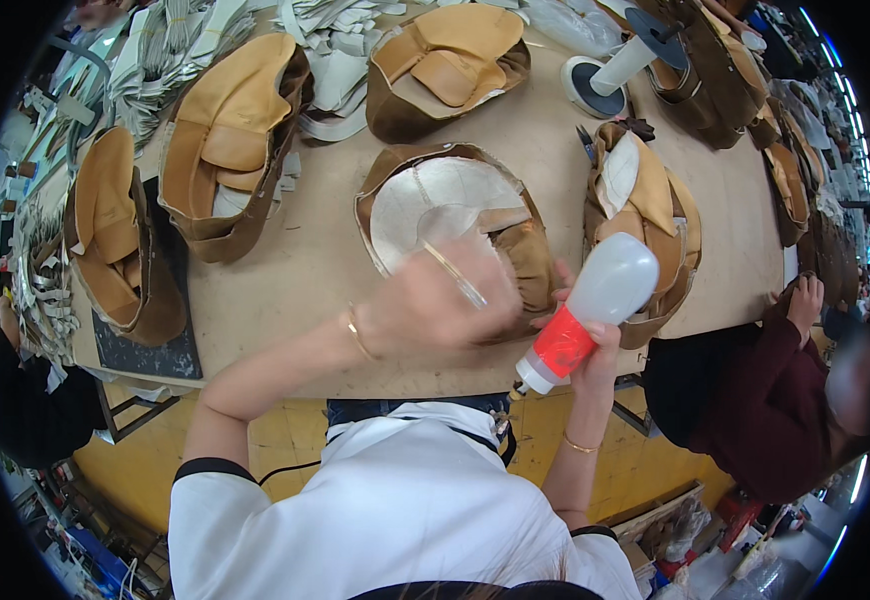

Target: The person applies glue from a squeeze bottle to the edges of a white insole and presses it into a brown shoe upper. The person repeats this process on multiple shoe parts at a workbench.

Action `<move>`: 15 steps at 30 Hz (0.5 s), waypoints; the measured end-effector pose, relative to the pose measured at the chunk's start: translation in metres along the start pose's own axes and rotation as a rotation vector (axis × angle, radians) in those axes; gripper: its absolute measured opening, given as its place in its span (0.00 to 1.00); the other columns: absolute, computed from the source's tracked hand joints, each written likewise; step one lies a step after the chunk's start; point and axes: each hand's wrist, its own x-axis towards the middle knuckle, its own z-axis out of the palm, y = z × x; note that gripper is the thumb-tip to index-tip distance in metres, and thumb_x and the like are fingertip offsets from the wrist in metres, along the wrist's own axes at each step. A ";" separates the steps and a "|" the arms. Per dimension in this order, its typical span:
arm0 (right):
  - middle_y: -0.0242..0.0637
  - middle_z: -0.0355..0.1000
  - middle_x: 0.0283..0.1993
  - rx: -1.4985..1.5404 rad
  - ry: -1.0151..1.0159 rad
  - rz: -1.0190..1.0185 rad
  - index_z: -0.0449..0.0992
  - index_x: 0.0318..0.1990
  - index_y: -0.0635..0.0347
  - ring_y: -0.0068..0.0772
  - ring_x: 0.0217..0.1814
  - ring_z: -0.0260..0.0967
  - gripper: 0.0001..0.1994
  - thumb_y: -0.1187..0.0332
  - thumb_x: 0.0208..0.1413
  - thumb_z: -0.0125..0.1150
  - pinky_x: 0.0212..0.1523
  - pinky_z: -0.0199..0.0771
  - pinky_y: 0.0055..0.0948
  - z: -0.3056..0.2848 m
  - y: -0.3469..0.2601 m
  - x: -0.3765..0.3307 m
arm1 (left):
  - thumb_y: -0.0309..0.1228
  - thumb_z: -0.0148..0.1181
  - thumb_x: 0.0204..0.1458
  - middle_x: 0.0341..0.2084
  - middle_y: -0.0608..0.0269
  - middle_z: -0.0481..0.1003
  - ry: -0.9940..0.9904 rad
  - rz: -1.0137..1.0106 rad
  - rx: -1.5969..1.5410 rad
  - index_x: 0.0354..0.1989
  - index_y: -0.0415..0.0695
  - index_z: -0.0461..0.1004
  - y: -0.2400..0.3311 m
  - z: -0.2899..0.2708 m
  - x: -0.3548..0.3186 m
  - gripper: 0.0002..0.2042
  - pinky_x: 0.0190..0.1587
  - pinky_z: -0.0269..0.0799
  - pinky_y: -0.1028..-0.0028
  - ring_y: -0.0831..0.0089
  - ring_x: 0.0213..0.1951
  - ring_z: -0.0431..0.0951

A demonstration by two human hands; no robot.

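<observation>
My left hand (440, 300) is blurred over the near side of a brown suede leather piece (375, 215) with an off-white inner layer. Across that hand runs a thin stick (455, 275) with a shiny end, apparently held in the fingers; its other end is hidden. In my right hand (600, 360) is a translucent white squeeze bottle (615, 275) with a red band, tilted so its nozzle points down and left, near the table edge. Just beyond the bottle lies another suede piece (670, 215) with tan lining.
More tan-lined suede pieces (235, 130) lie to the left and at the back. Stacked pale strips (170, 60) fill the back left. A white spool-like stand (610, 75) stands at the back right. A dark board (150, 350) lies left. A person in maroon (745, 400) is at the right.
</observation>
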 end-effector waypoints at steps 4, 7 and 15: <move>0.48 0.68 0.44 0.002 0.071 -0.294 0.66 0.45 0.71 0.37 0.38 0.69 0.30 0.55 0.36 0.56 0.36 0.73 0.29 0.009 -0.017 0.005 | 0.31 0.56 0.43 0.33 0.59 0.72 -0.348 -0.137 0.164 0.34 0.43 0.72 -0.004 0.030 -0.012 0.09 0.41 0.69 0.68 0.66 0.38 0.75; 0.47 0.69 0.40 0.116 0.080 -0.334 0.66 0.45 0.69 0.35 0.39 0.69 0.29 0.53 0.39 0.54 0.38 0.72 0.30 0.025 -0.022 0.010 | 0.29 0.58 0.44 0.42 0.56 0.71 -0.396 -0.307 0.098 0.40 0.42 0.72 -0.039 0.034 -0.024 0.13 0.45 0.67 0.65 0.61 0.44 0.73; 0.41 0.70 0.41 -0.125 0.383 -0.594 0.68 0.46 0.68 0.30 0.40 0.69 0.18 0.66 0.50 0.57 0.42 0.72 0.32 0.076 0.013 0.063 | 0.24 0.58 0.45 0.46 0.51 0.73 -0.545 -0.557 -0.361 0.45 0.38 0.72 -0.074 0.021 -0.026 0.16 0.50 0.67 0.65 0.55 0.46 0.72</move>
